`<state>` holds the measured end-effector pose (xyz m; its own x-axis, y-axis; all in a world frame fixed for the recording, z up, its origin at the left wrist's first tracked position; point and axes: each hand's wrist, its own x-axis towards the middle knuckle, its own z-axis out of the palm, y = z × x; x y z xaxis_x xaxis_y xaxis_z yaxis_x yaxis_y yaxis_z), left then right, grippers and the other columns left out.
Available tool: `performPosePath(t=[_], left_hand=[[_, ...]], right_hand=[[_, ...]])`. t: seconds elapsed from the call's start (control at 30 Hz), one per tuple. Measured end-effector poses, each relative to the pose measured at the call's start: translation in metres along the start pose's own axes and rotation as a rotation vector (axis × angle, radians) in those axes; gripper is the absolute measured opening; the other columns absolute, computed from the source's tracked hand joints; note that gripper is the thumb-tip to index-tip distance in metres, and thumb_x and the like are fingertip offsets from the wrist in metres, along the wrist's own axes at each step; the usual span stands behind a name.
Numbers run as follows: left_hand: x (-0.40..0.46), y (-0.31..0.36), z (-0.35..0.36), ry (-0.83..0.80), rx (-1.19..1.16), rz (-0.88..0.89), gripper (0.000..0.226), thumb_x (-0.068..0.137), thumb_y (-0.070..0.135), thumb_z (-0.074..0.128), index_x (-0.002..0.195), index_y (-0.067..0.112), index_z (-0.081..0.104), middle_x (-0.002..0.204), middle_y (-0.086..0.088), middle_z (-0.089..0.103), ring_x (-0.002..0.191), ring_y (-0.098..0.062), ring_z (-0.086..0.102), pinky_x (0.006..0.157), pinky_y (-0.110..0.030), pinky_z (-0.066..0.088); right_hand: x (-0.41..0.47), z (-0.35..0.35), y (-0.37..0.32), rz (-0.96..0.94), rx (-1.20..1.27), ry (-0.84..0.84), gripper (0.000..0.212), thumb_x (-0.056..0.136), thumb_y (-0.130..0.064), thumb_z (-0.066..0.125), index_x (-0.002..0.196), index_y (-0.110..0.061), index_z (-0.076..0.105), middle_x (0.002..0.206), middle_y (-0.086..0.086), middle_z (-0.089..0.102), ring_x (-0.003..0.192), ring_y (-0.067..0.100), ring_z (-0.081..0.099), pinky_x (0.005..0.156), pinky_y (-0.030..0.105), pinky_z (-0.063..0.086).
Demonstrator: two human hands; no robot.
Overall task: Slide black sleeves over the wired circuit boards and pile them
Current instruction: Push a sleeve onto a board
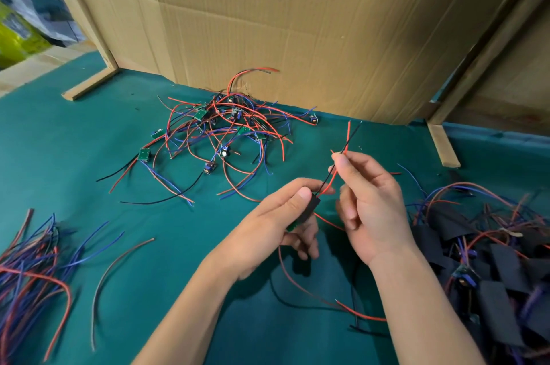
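Even, soft light from above, fairly bright, no glare. Dim shadows fall under the forearms onto the green cloth (184, 245). Centre is sharp; edges smear w/ wide-angle stretch, esp. the loose wires (26, 263) at left and the dark sleeve pile (491, 269) at right. Cardboard wall (297, 22) bows slightly.
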<state>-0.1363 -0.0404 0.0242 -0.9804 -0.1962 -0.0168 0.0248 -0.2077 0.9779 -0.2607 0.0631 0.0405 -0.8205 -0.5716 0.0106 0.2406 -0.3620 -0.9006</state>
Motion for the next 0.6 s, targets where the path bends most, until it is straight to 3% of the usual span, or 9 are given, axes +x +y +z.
performPosePath(t=[0.17, 0.33, 0.43, 0.6], left_hand=[[0.0009, -0.001, 0.0006, 0.034, -0.022, -0.041, 0.035, 0.098, 0.042, 0.044, 0.11, 0.012, 0.059, 0.071, -0.009, 0.056, 0.067, -0.03, 0.065, 0.057, -0.028, 0.05], [0.0019, -0.0015, 0.0005, 0.058, -0.03, 0.0, 0.037, 0.099, 0.039, 0.043, 0.116, 0.008, 0.056, 0.071, -0.011, 0.057, 0.066, -0.028, 0.062, 0.056, -0.025, 0.045], [0.0011, -0.0006, 0.0018, 0.062, -0.022, -0.031, 0.042, 0.098, 0.04, 0.045, 0.118, 0.006, 0.058, 0.067, -0.007, 0.056, 0.06, -0.025, 0.059, 0.053, -0.023, 0.042], [-0.0014, 0.0013, 0.0026, -0.025, -0.01, -0.136, 0.046, 0.096, 0.05, 0.045, 0.107, 0.011, 0.066, 0.055, -0.005, 0.051, 0.046, -0.021, 0.054, 0.042, -0.022, 0.032]], right_hand=[[-0.0002, 0.0003, 0.0006, -0.003, 0.045, -0.053, 0.004, 0.081, -0.024, 0.073, 0.083, -0.022, 0.072, 0.08, -0.002, 0.069, 0.031, 0.005, 0.032, 0.033, 0.015, 0.019], [0.0019, -0.0004, 0.002, -0.04, -0.036, 0.122, 0.013, 0.094, -0.013, 0.07, 0.083, -0.019, 0.069, 0.069, -0.006, 0.065, 0.034, 0.007, 0.034, 0.034, 0.016, 0.021], [0.0006, 0.0019, 0.0039, -0.092, -0.168, 0.137, 0.012, 0.096, -0.014, 0.07, 0.085, -0.018, 0.068, 0.072, -0.007, 0.067, 0.037, 0.009, 0.037, 0.036, 0.016, 0.025], [-0.0003, 0.0026, 0.0066, -0.119, -0.179, 0.108, 0.014, 0.097, -0.015, 0.069, 0.084, -0.02, 0.068, 0.079, -0.004, 0.067, 0.042, 0.011, 0.039, 0.04, 0.02, 0.03]])
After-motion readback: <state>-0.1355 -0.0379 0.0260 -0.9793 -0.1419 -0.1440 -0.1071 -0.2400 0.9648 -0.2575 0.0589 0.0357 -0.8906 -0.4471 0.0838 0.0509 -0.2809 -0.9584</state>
